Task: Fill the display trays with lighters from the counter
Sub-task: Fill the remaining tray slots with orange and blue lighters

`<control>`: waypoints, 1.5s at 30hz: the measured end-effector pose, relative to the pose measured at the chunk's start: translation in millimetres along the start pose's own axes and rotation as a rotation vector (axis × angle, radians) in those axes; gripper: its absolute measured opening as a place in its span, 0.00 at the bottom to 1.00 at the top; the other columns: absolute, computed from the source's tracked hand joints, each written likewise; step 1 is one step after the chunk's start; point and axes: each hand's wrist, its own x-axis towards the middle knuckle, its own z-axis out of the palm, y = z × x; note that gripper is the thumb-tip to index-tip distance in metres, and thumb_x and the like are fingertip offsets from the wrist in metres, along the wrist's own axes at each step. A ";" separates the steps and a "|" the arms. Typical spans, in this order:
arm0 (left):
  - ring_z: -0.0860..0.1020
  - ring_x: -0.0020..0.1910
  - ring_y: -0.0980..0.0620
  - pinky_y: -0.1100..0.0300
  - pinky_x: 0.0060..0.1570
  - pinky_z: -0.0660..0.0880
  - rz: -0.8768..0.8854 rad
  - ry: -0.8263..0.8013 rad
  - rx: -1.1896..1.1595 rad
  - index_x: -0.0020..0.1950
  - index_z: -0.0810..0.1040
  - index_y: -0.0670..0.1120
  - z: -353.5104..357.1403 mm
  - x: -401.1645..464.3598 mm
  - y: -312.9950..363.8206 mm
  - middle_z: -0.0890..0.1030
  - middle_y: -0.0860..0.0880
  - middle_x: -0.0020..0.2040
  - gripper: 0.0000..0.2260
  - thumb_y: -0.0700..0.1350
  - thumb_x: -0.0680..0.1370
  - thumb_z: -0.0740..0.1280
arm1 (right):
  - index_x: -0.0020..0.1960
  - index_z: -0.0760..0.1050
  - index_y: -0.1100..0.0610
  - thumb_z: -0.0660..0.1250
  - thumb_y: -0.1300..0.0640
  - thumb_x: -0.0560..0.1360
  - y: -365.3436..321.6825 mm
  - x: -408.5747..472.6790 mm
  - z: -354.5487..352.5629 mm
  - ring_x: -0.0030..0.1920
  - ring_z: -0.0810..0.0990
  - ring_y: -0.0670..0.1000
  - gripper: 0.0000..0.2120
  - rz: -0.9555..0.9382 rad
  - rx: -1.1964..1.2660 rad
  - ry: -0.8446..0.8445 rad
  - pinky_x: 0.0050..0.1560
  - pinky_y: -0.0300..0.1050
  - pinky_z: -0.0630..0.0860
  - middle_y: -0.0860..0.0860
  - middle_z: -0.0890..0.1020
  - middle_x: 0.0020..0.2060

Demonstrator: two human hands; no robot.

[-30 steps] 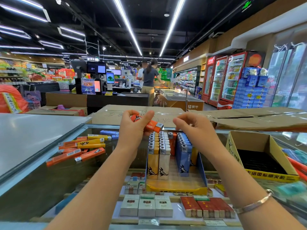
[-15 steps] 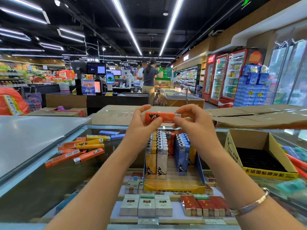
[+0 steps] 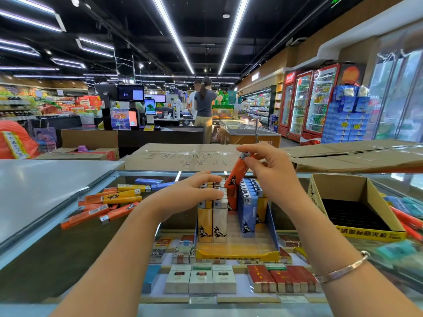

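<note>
Display tray [image 3: 238,253], blue-walled with a yellow front lip, stands on the glass counter [image 3: 57,236] directly before you: part filled. Upright rows of yellow, white, orange and blue lighters occupy its rear portion; the stepped front rows stand bare, so by my reading the tray is about half stocked. Your right hand [image 3: 272,172] pinches one orange lighter [image 3: 237,173] by its metal head, tilted, base aimed down at the orange row between the white and blue rows; it is not yet seated. Your left hand [image 3: 194,193] lies with fingers extended across the tops of the yellow and white rows, steadying them. Loose lighters [image 3: 107,202], orange, yellow and a few blue, lie in a heap on the glass to your left, well apart from the tray: stock still to load. Second tray [image 3: 357,209], a yellow cardboard box with a black slotted insert, sits to your right and appears empty; more loose lighters lie beyond it at the frame edge, blurred. Under the glass: cigarette packs [image 3: 200,279] in rows. Behind the counter: flattened cardboard cartons [image 3: 183,156]. Room: a supermarket with checkout screens, drink fridges [image 3: 309,101], strip ceiling lights, and two people standing at the tills.
</note>
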 end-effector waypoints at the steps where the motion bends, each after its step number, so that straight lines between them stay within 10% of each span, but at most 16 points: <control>1: 0.56 0.74 0.52 0.51 0.67 0.58 0.001 -0.001 -0.004 0.69 0.66 0.62 -0.3 0.1 -0.2 0.53 0.60 0.76 0.22 0.59 0.75 0.65 | 0.57 0.79 0.53 0.62 0.66 0.77 -0.2 0.3 -0.3 0.49 0.76 0.48 0.14 -0.010 -0.004 0.003 0.47 0.34 0.73 0.43 0.76 0.43; 12: 0.57 0.72 0.52 0.54 0.64 0.60 0.009 -0.004 -0.013 0.66 0.67 0.64 0.1 1.5 -2.9 0.53 0.59 0.76 0.20 0.59 0.74 0.65 | 0.61 0.77 0.57 0.64 0.64 0.76 6.9 -1.6 14.9 0.49 0.76 0.46 0.14 0.089 -0.279 -0.263 0.47 0.30 0.69 0.51 0.81 0.51; 20: 0.58 0.72 0.52 0.50 0.68 0.61 0.012 0.003 -0.009 0.62 0.68 0.66 -0.5 3.0 -4.6 0.54 0.59 0.76 0.17 0.59 0.74 0.66 | 0.49 0.81 0.57 0.65 0.65 0.73 13.1 5.0 22.8 0.37 0.73 0.40 0.09 0.206 -0.315 -0.312 0.34 0.27 0.67 0.45 0.76 0.36; 27: 0.62 0.70 0.53 0.51 0.67 0.63 0.011 0.010 -0.031 0.60 0.70 0.65 -2.1 2.2 -6.2 0.60 0.58 0.73 0.16 0.61 0.73 0.65 | 0.50 0.82 0.47 0.64 0.51 0.75 20.3 3.0 19.0 0.55 0.71 0.51 0.09 0.171 -0.469 -0.352 0.57 0.55 0.69 0.46 0.77 0.49; 31: 0.77 0.54 0.56 0.60 0.51 0.74 0.030 0.187 -0.098 0.57 0.71 0.62 -9.2 0.8 -10.2 0.77 0.52 0.59 0.09 0.53 0.78 0.62 | 0.45 0.82 0.49 0.65 0.53 0.75 25.2 -0.8 15.2 0.53 0.75 0.49 0.07 0.230 -0.209 -0.275 0.52 0.46 0.72 0.44 0.78 0.45; 36: 0.73 0.32 0.56 0.71 0.23 0.66 -0.047 0.499 0.193 0.62 0.72 0.54 -26.1 -5.9 -41.4 0.75 0.48 0.53 0.16 0.39 0.78 0.61 | 0.41 0.80 0.50 0.65 0.60 0.75 26.6 -3.4 18.9 0.44 0.75 0.40 0.08 0.234 -0.061 -0.236 0.33 0.26 0.68 0.44 0.78 0.42; 45: 0.71 0.54 0.46 0.51 0.54 0.72 -0.539 0.415 0.815 0.53 0.74 0.49 -65.5 -41.2 -103.1 0.75 0.44 0.55 0.09 0.46 0.74 0.65 | 0.45 0.81 0.54 0.64 0.60 0.76 27.2 -4.0 19.9 0.44 0.75 0.40 0.07 0.236 -0.057 -0.223 0.36 0.29 0.66 0.44 0.78 0.42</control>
